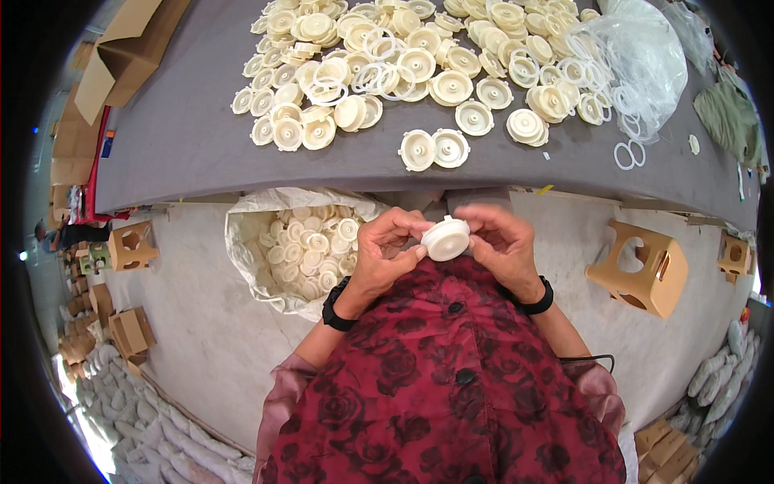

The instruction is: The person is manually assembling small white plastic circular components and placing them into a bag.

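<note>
Between my two hands, above my lap, is a round cream plastic cap with small tabs on its rim. My left hand pinches its left edge between thumb and fingers. At the right edge my right hand grips it, the fingers slightly blurred. Beyond them on the grey table lie two similar caps side by side near the front edge. Behind these spreads a big heap of cream caps, with white sealing rings lying among them.
Below the table edge at left stands an open white woven sack full of caps. A clear plastic bag and loose rings lie at the table's right. Tan stools stand on the floor; cardboard boxes are at far left.
</note>
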Tool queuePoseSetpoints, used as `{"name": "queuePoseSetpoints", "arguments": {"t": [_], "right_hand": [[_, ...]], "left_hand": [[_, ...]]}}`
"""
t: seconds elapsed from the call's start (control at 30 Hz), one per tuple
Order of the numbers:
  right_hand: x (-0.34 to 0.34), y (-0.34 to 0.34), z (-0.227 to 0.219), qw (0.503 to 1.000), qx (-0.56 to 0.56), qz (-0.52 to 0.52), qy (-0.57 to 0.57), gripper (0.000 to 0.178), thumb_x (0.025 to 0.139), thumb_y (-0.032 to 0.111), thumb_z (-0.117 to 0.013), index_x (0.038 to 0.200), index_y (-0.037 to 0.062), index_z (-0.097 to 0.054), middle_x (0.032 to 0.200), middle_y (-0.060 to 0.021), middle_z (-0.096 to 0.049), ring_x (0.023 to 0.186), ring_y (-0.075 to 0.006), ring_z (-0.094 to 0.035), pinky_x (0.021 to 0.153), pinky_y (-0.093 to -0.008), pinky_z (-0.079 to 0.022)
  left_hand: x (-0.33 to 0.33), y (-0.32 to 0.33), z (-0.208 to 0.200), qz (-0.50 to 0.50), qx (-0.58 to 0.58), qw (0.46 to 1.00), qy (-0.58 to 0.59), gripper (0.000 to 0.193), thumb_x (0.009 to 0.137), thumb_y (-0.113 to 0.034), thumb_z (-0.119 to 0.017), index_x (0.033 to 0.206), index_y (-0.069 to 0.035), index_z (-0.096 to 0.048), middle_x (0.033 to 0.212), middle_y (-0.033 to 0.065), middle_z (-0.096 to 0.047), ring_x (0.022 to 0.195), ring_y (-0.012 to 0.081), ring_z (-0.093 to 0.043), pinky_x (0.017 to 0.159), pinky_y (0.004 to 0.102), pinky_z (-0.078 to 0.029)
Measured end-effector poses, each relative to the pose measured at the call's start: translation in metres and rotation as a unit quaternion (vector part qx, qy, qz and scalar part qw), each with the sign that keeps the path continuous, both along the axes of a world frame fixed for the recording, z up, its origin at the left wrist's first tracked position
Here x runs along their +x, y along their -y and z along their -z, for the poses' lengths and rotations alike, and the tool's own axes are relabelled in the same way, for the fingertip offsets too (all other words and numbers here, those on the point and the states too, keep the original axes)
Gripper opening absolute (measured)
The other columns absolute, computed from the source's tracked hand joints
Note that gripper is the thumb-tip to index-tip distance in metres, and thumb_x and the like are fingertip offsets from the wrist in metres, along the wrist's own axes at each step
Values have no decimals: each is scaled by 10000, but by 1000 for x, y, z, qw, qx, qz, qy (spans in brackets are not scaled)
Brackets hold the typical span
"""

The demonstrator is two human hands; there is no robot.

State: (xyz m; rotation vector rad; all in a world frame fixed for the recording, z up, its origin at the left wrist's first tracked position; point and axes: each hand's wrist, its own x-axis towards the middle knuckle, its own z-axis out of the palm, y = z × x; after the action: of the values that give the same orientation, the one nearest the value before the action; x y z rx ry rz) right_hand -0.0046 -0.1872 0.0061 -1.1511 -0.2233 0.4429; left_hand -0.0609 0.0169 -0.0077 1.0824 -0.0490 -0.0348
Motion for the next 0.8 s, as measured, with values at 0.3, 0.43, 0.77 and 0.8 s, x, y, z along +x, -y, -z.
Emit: {"name": "queuePoseSetpoints", "arguments": {"t": [0.3,0.43,0.77,0.8], "right_hand": [[-3,16,-1,972,-123,-91,176,112,827,5,-665,926,-19,-712,818,-84,-717,704,-128,-650,655,-249,-509],[0,14,-15,959,-157,-146,184,74,834,53,-673,854,-16,-689,738,-74,-681,646,-119,-618,602,-254,-483],[13,-10,-12,918,-258,-149,263,323,836,285,-769,956,-1,-676,737,-116,-665,620,-229,-660,570,-328,-505],[19,-8,-13,923,-265,-115,253,319,840,266,-765,977,-6,-671,797,-119,-676,655,-232,-665,598,-321,-518]], "left_hand": [[-9,-6,-4,74,50,996,4,115,849,-57,-678,915,-2,-602,840,95,-593,781,142,-537,720,268,-437],[-7,-9,-10,112,61,992,-9,94,825,39,-627,913,6,-620,873,43,-603,799,90,-540,743,234,-434],[-5,-49,-24,86,342,932,-83,228,942,-186,-632,825,10,-646,683,-33,-527,648,46,-440,560,250,-354],[-8,-70,-33,87,379,915,-109,250,939,-200,-644,811,15,-650,669,-34,-520,647,49,-441,568,261,-374]]}}
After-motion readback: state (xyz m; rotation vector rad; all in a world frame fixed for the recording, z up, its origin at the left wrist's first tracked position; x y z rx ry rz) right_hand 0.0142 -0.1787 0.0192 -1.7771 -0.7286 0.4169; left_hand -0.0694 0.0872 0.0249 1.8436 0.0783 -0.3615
